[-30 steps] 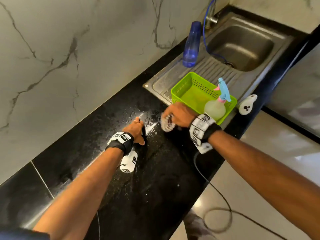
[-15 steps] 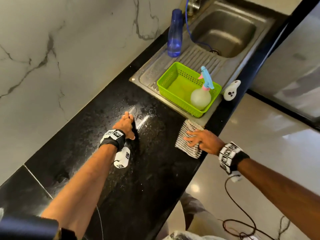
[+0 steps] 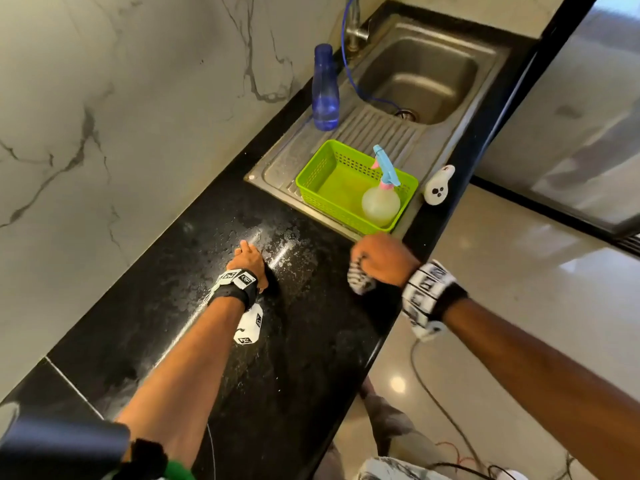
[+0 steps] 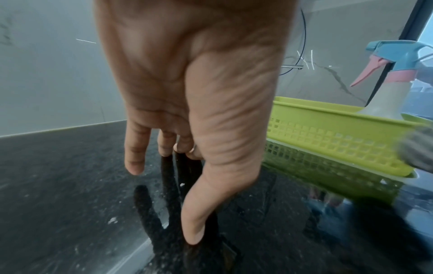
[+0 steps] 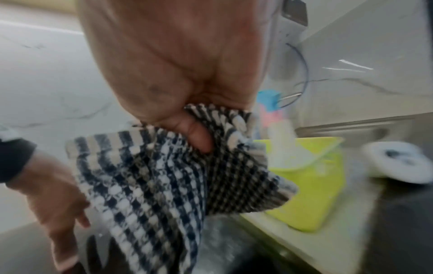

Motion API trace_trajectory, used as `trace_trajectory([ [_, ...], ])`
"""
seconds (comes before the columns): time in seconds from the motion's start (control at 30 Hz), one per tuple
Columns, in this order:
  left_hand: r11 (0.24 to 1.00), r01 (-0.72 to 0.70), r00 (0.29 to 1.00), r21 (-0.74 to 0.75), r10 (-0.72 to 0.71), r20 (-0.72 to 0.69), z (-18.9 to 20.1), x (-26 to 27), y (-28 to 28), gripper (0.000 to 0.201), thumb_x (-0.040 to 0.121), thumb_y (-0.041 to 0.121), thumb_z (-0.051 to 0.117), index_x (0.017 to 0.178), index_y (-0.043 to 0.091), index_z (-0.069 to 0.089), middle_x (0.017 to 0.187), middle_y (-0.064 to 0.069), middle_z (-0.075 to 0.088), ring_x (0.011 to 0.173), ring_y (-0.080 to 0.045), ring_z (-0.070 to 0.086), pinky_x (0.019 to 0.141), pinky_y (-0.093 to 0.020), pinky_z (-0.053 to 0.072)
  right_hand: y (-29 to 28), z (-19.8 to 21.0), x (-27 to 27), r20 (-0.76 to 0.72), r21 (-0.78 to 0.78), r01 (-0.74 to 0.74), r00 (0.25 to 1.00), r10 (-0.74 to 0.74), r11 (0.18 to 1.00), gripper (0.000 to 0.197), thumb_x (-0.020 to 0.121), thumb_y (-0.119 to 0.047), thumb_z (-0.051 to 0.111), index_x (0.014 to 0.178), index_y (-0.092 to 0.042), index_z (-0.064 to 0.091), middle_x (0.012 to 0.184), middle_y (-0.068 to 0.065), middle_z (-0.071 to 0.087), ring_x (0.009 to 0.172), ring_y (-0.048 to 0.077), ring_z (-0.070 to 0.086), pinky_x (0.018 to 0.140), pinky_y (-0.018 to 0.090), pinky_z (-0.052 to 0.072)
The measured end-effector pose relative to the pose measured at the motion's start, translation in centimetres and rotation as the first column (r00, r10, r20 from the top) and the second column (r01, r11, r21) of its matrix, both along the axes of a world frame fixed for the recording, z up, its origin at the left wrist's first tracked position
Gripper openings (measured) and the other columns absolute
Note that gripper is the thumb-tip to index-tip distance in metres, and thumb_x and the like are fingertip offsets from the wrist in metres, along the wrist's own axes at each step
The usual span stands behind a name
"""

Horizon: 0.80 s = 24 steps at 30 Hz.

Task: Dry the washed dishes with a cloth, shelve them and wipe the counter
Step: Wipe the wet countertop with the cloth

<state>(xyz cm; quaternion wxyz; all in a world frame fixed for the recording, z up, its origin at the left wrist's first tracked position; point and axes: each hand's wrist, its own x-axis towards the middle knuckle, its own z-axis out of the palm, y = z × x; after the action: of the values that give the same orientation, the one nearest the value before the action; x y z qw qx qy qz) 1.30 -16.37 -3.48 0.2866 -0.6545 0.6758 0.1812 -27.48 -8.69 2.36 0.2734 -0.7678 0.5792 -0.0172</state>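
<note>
My right hand (image 3: pixel 381 261) grips a bunched black-and-white checked cloth (image 3: pixel 360 280) just above the black counter (image 3: pixel 304 341), close to the near corner of the green basket (image 3: pixel 332 168). In the right wrist view the cloth (image 5: pixel 164 176) hangs from my curled fingers. My left hand (image 3: pixel 249 263) rests on the wet, speckled part of the counter with straight fingers; in the left wrist view its fingertips (image 4: pixel 133 166) touch the glossy surface (image 4: pixel 58 185).
The green basket holds a spray bottle (image 3: pixel 381 199) and stands on the steel drainboard (image 3: pixel 284 161). A blue bottle (image 3: pixel 325 88) stands by the sink (image 3: pixel 422 77). A small white device (image 3: pixel 439 185) lies on the counter's front edge. The marble wall (image 3: pixel 121 116) runs along the left.
My right hand has gone from pressing the cloth flat near the front edge to gripping it bunched, closer to the basket. The left hand has stayed in place.
</note>
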Motion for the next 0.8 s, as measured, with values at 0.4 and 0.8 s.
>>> trace_trajectory([
  [0.4, 0.999, 0.006, 1.0, -0.042, -0.006, -0.007, -2.2, 0.3, 0.0, 0.09, 0.089, 0.007, 0.06, 0.159, -0.001, 0.003, 0.168, -0.02, -0.005, 0.155, -0.037, 0.012, 0.123, -0.044, 0.027, -7.0, -9.9, 6.8, 0.014, -0.078, -0.169, 0.985, 0.17, 0.983, 0.076, 0.085, 0.018, 0.047, 0.151, -0.02, 0.051, 0.167, 0.008, 0.03, 0.155, 0.029, 0.026, 0.125, 0.043, 0.019],
  [0.8, 0.997, -0.068, 0.997, -0.021, 0.067, -0.048, -2.3, 0.2, -0.2, 0.099, 0.084, 0.012, 0.068, 0.158, -0.002, 0.004, 0.168, -0.02, -0.005, 0.155, -0.037, 0.008, 0.124, -0.045, 0.025, 4.0, -10.2, -5.0, 0.17, -0.092, -0.022, 0.985, 0.038, 0.995, 0.069, 0.074, -0.003, 0.045, 0.141, -0.01, 0.062, 0.157, 0.015, 0.043, 0.149, 0.03, 0.033, 0.125, 0.05, 0.018],
])
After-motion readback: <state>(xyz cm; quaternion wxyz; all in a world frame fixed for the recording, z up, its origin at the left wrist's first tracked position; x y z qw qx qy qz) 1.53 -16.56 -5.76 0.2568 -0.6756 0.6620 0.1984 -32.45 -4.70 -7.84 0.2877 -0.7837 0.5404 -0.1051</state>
